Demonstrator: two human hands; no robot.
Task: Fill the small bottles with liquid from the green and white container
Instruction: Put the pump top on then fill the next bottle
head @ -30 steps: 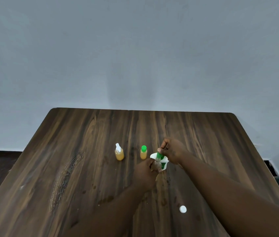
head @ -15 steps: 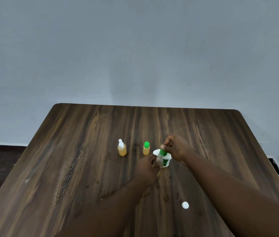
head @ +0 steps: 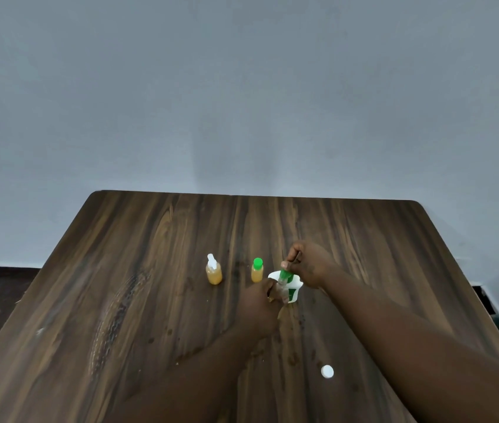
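The left hand (head: 259,306) grips a small clear bottle (head: 282,290), upright, neck tilted slightly right. The right hand (head: 311,265) pinches its green cap (head: 285,273) from above, before the green and white container (head: 293,290) mid-surface (head: 120,300).

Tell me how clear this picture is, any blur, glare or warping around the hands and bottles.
Head view: lighting is dim and even, with no hard glare, only a faint sheen on the table. The left hand and right hand look soft, and the small bottle between them is smeared. The white-capped bottle and green-capped bottle read sharper. Wide-angle warping splays the table's edges.
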